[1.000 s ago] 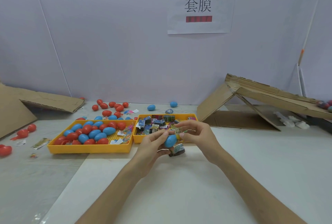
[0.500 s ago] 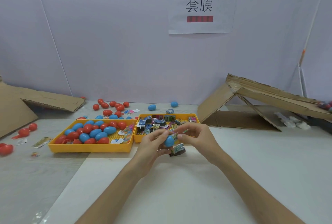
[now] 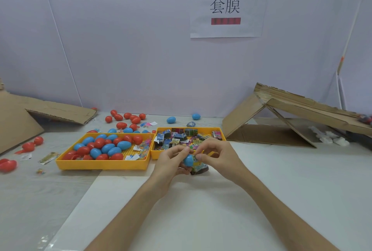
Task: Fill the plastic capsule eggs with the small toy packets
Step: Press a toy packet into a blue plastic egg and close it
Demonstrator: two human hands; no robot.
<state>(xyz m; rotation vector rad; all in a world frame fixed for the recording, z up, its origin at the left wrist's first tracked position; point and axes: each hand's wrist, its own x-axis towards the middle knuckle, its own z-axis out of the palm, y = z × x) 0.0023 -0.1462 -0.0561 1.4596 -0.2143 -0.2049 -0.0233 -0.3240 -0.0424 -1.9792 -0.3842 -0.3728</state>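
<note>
My left hand (image 3: 171, 162) grips a blue capsule egg (image 3: 188, 160) just in front of the packet tray. My right hand (image 3: 216, 156) pinches a small toy packet (image 3: 196, 158) against the egg's open side. Another packet (image 3: 199, 169) lies on the table under my hands. The yellow tray on the right (image 3: 219, 131) holds several small toy packets. The yellow tray on the left (image 3: 100, 165) holds several blue and red eggs plus a few loose packets.
Loose red eggs (image 3: 122, 118) and two blue eggs (image 3: 171, 119) lie behind the trays, more red ones (image 3: 8, 165) at the far left. Folded cardboard (image 3: 281, 117) stands at the right, flat cardboard (image 3: 50, 111) at the left. A white wall runs close behind.
Both hands have stayed in front of the packet tray. The blue egg shows less between the fingers now, and the right fingers have closed in on its opening with the packet.
</note>
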